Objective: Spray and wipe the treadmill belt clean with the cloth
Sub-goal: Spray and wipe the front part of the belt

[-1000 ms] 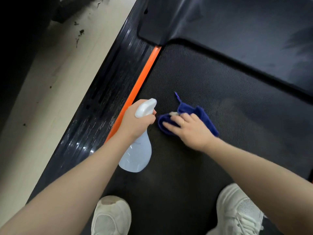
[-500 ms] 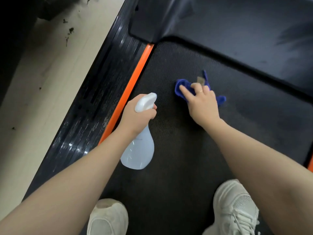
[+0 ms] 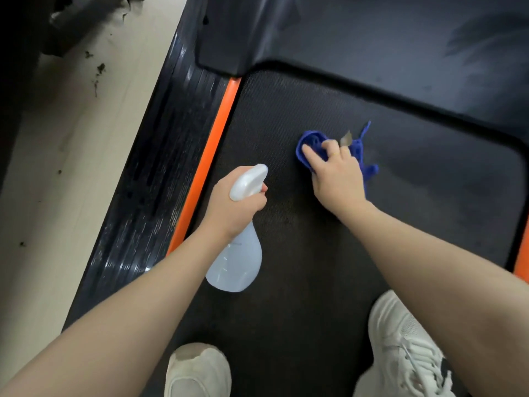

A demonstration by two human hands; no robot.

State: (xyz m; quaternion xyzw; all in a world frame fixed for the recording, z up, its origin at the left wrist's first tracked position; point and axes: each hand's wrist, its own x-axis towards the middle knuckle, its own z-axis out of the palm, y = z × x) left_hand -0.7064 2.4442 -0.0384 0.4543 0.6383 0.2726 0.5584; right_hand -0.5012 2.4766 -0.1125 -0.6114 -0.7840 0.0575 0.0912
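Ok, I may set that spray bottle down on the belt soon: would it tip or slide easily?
Probably tippy: the spray bottle narrows toward the head that the left hand grips, though its base is wide. It looks translucent and thin-walled, so likely light; how full it is cannot be told. The textured treadmill belt should resist sliding.

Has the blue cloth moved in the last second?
Yes. The blue cloth slid forward along the belt, away from the spray bottle, toward the front cover.

Pale beige floor (image 3: 57, 173) (dark debris specks (image 3: 98, 71) scattered) beside the machine.
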